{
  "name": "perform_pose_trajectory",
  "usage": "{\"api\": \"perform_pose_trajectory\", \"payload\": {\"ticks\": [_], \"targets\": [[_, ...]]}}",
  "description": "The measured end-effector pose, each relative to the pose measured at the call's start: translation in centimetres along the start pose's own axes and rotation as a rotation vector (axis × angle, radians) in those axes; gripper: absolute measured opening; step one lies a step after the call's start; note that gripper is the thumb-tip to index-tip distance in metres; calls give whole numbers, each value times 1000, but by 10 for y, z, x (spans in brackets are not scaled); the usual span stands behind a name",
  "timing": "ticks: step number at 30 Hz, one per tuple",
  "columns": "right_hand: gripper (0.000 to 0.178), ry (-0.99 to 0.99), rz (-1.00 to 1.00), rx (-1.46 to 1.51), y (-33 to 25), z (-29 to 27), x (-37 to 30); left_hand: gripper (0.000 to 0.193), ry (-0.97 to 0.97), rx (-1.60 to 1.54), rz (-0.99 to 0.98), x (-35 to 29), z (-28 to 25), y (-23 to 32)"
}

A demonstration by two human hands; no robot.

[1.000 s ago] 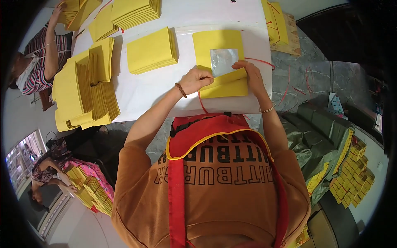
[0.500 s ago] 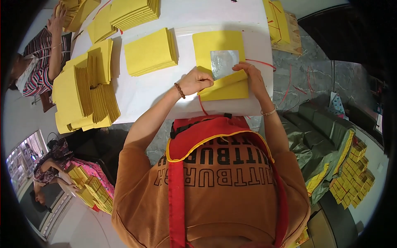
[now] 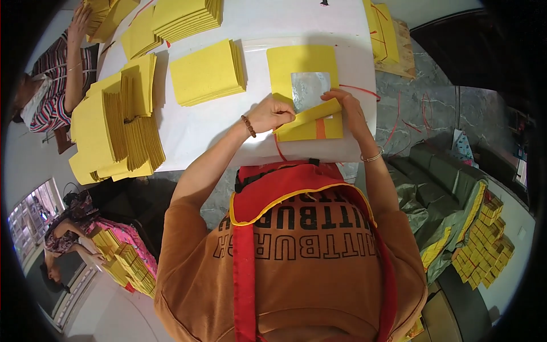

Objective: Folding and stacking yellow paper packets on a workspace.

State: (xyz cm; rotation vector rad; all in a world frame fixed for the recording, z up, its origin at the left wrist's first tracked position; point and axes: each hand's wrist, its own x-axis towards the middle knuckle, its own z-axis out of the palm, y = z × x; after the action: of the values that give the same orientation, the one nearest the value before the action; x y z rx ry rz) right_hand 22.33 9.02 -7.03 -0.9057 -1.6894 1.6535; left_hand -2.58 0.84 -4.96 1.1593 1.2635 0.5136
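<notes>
A yellow paper sheet [image 3: 305, 58] lies in front of me on the white-covered table, with a silvery foil-like rectangle [image 3: 309, 90] on it. Across its lower part runs a narrow folded yellow strip [image 3: 314, 113], slightly raised. My left hand [image 3: 271, 114] pinches the left end of this strip. Fingers of my right hand [image 3: 348, 106] are closed on its right end, thumb partly hidden. Below the strip an orange band [image 3: 320, 129] shows on the yellow paper. A neat stack of yellow folded paper [image 3: 205, 74] sits to the left of my hands.
Larger stacks of yellow paper [image 3: 117, 122] cover the table's left side, more [image 3: 185, 17] at the far edge. Red strings [image 3: 360, 89] lie by the sheet. Co-workers handle yellow paper at left. Tied yellow bundles [image 3: 484, 248] and a dark green sofa [image 3: 436, 171] stand at right.
The folded strip has tilted up a little between my hands, and the orange band beneath it has come into sight. Both hands keep nearly the same place.
</notes>
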Motion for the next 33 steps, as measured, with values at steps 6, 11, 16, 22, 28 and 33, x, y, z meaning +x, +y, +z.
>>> {"api": "perform_pose_trajectory", "payload": {"ticks": [6,11,16,22,28,33], "targets": [[31,-71,-1,-290,6,-3,-4,23,67,49,5,-6,1,1],[31,-38,58,-232,13,-4,-3,47,-13,143,285,-28,-13,6],[28,-76,96,-33,3,-4,-5,50,352,892,583,-14,-2,-20],[33,-46,-414,-1036,-23,-3,-13,42,489,1074,726,-24,2,-11],[27,-238,-374,-906,-22,1,-37,28,433,908,715,-41,22,-20],[27,-79,44,-657,-19,10,-22,27,564,547,341,-18,21,-20]]}}
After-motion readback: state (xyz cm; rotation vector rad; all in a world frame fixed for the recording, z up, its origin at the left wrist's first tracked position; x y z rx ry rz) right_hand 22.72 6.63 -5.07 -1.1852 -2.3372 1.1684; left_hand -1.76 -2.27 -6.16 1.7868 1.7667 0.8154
